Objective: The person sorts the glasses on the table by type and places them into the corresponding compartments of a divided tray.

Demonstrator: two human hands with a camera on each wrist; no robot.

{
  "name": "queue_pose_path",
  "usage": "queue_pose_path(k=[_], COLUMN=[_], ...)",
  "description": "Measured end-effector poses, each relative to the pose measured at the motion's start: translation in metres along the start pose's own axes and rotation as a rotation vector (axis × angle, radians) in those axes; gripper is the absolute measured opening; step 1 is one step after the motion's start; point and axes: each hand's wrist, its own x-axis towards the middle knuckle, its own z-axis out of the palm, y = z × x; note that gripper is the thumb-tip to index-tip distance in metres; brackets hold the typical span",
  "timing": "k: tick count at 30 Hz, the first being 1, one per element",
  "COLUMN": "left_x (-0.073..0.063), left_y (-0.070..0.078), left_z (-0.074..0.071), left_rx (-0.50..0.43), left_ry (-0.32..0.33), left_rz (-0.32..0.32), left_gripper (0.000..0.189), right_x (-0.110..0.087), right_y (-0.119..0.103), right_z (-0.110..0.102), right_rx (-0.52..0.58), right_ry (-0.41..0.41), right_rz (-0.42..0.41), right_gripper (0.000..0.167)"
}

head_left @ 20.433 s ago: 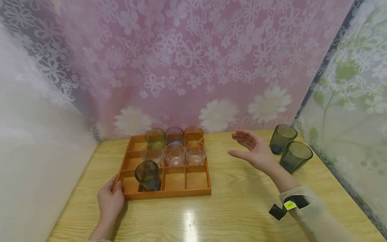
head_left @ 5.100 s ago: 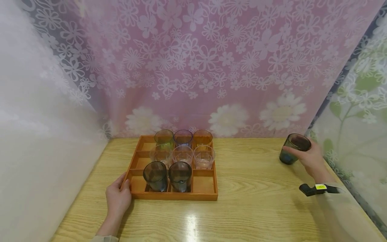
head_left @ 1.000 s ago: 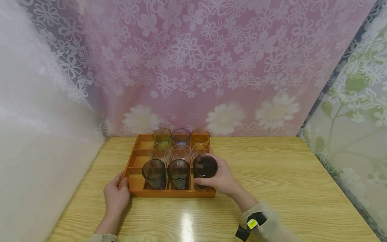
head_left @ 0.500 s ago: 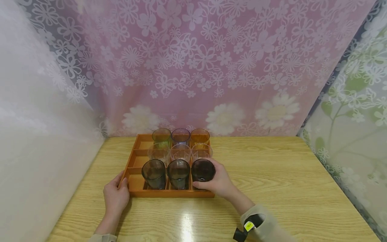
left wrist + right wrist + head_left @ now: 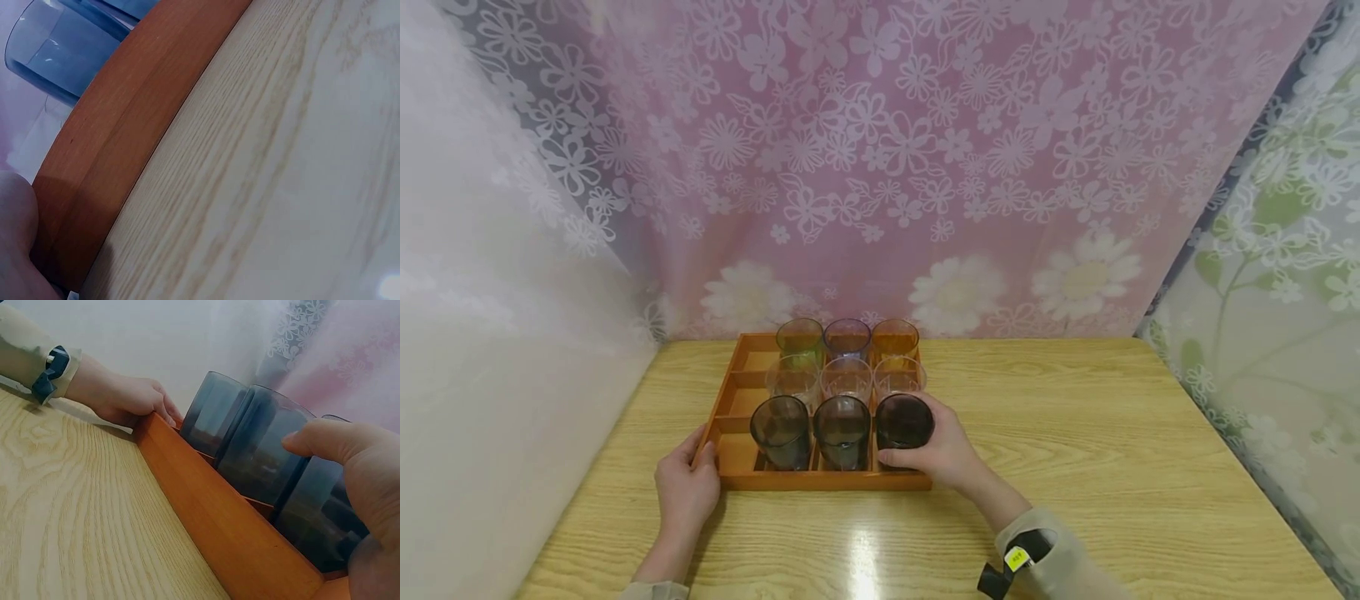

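Note:
My left hand [image 5: 687, 492] grips the front left corner of a wooden compartment tray [image 5: 820, 481], thumb on the rim. My right hand [image 5: 951, 450] holds a smoky grey glass [image 5: 904, 421] in the tray's front right compartment, thumb along its near side and fingers behind it. Two matching glasses stand to its left, a middle one [image 5: 842, 433] and a left one [image 5: 781, 433]. In the right wrist view, the right thumb [image 5: 319, 439] overlaps the row of grey glasses [image 5: 262, 450]. The left wrist view shows mostly the tray's side [image 5: 125, 144].
Clear glasses [image 5: 847, 379] fill the tray's middle row. Behind them stand a green glass [image 5: 800, 337], a purple-blue one [image 5: 847, 336] and an amber one [image 5: 895, 336]. The left column has bare compartments [image 5: 737, 446]. A floral curtain [image 5: 880, 167] rises behind the wooden table [image 5: 1075, 433].
Earlier, two grey glasses stood on the table at right; both are now in the tray's front row. Over the last second the right hand lowered the third glass slightly. The left hand kept its grip.

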Motion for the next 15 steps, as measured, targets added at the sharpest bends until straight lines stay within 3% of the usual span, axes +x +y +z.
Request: queue_pose_path(k=[5, 15], left_x=[0.0, 0.003], left_y=[-0.001, -0.003], left_z=[-0.002, -0.007], left_rx=[-0.008, -0.008], left_ry=[-0.007, -0.03], left_rz=[-0.008, 0.003], left_gripper=[0.039, 0.038], right_x=[0.0, 0.0], right_y=[0.0, -0.011], right_z=[-0.001, -0.018], right_rx=[0.003, 0.155], right_ry=[-0.031, -0.086], right_rz=[-0.011, -0.077], right_gripper=[0.072, 0.078])
